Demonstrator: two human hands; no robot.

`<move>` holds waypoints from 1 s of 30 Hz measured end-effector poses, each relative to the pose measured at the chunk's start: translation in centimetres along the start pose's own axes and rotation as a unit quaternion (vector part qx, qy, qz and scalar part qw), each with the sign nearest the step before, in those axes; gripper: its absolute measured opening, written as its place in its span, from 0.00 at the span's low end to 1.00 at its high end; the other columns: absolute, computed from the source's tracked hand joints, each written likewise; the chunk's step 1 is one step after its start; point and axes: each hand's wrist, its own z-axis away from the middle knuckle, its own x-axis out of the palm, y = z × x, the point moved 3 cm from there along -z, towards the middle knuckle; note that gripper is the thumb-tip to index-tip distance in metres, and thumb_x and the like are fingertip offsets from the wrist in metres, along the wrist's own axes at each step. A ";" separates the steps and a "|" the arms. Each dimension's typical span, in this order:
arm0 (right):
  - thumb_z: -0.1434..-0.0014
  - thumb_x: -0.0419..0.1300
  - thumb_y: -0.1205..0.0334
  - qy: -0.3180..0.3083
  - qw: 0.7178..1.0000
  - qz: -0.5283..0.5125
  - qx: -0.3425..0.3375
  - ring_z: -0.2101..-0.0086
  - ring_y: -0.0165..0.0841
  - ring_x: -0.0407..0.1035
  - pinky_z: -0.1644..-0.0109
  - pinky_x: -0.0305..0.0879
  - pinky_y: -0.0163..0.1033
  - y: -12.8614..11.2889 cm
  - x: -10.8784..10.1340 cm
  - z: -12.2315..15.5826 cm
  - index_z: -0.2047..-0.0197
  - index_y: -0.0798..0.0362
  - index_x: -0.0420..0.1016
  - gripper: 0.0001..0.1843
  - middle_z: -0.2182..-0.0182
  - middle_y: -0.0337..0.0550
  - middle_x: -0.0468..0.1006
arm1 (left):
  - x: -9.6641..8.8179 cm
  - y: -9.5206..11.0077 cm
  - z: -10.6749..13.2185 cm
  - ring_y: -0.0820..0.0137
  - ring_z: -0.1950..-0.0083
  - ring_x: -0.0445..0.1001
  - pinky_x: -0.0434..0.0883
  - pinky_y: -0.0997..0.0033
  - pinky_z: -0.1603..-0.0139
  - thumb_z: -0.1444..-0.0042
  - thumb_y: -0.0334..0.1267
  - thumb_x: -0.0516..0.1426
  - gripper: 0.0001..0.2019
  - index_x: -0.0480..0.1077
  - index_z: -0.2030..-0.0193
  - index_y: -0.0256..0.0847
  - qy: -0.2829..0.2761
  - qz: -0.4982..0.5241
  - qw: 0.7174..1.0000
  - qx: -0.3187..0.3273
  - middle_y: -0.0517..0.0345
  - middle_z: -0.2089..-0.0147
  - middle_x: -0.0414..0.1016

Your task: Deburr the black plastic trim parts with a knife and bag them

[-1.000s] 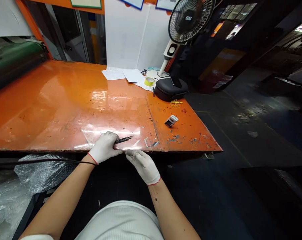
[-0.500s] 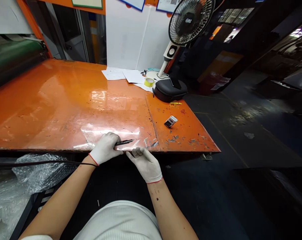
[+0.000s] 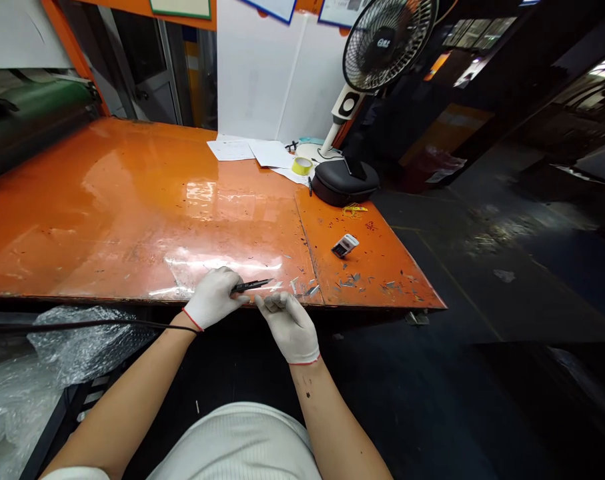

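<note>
In my white-gloved left hand (image 3: 215,297) is a slim black utility knife (image 3: 251,285), its thin tip pointing right over the front strip of the orange table (image 3: 132,200). The left fingers are closed round its handle. My right hand (image 3: 289,325), also in a white glove with a red cuff edge, is at the table's front edge just right of the left one. Its fingers are curled and the thumb stands apart; I see nothing between them. Thin grey and pale scraps (image 3: 309,291) lie just beyond the right fingers.
A small grey-and-black box-like item (image 3: 345,245) sits on the right of the table. Behind it are a black case (image 3: 339,183), yellow tape (image 3: 302,166), papers (image 3: 232,150) and a fan (image 3: 385,47). A green roller (image 3: 47,110) is far left; bubble wrap (image 3: 87,340) lies below the left edge.
The view has shifted slightly, so the table items appear a little further right. My right hand sits slightly nearer the scraps. The knife stays in my left hand.
</note>
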 end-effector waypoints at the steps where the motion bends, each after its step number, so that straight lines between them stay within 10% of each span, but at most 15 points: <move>1: 0.42 0.74 0.49 -0.016 0.999 0.050 0.001 0.61 0.37 0.76 0.37 0.74 0.55 -0.1 0.1 0.2 0.69 0.48 0.78 0.15 0.67 0.39 0.78 | 0.0 0.0 0.0 0.64 0.64 0.71 0.64 0.64 0.61 0.41 0.38 0.67 0.12 0.70 0.71 0.41 0.010 0.005 1.000 -0.005 0.54 0.69 0.74; 4: 0.39 0.69 0.56 -0.089 0.948 0.293 0.084 0.71 0.31 0.74 0.61 0.76 0.39 0.3 0.5 1.1 0.70 0.52 0.78 0.11 0.70 0.40 0.80 | -0.5 0.2 -0.2 0.65 0.65 0.70 0.63 0.66 0.62 0.41 0.32 0.63 0.09 0.69 0.71 0.42 0.051 0.014 0.999 0.003 0.55 0.69 0.74; 9: 0.41 0.62 0.64 -0.148 0.817 0.504 0.236 0.85 0.25 0.61 0.84 0.52 0.28 2.3 0.9 2.1 0.71 0.51 0.75 0.06 0.83 0.32 0.72 | -2.2 0.8 -1.1 0.67 0.67 0.69 0.61 0.66 0.64 0.40 0.30 0.60 0.09 0.68 0.71 0.42 0.108 0.025 0.994 0.018 0.56 0.70 0.73; 16: 0.39 0.65 0.42 0.083 0.952 0.254 0.149 0.84 0.28 0.67 0.77 0.71 0.35 1.2 1.7 -1.0 0.55 0.54 0.78 0.23 0.75 0.41 0.82 | -3.3 1.2 -1.3 0.66 0.66 0.71 0.66 0.65 0.61 0.35 0.41 0.61 0.13 0.68 0.71 0.43 0.164 0.077 0.983 0.033 0.54 0.69 0.76; 22: 0.42 0.67 0.37 0.054 0.953 0.268 0.130 0.83 0.28 0.67 0.78 0.67 0.33 0.5 0.3 -0.1 0.50 0.57 0.80 0.31 0.76 0.39 0.79 | -3.1 1.1 -1.0 0.68 0.67 0.71 0.65 0.67 0.63 0.37 0.36 0.61 0.10 0.70 0.71 0.41 0.134 0.067 0.988 0.046 0.55 0.69 0.75; 27: 0.36 0.63 0.40 -0.061 0.904 0.393 0.155 0.80 0.28 0.70 0.74 0.66 0.33 -1.6 -0.3 1.1 0.49 0.57 0.82 0.28 0.73 0.40 0.81 | -2.5 0.9 0.0 0.71 0.71 0.69 0.62 0.69 0.68 0.38 0.39 0.64 0.14 0.69 0.74 0.41 -0.027 0.069 0.996 0.048 0.58 0.73 0.71; 30: 0.34 0.62 0.46 -0.109 0.878 0.445 0.138 0.79 0.29 0.71 0.71 0.68 0.35 -3.1 -0.6 1.5 0.47 0.56 0.82 0.24 0.72 0.40 0.82 | -2.4 0.1 -0.2 0.67 0.64 0.76 0.71 0.68 0.62 0.38 0.41 0.63 0.08 0.76 0.68 0.42 -0.011 0.107 0.994 0.025 0.54 0.66 0.79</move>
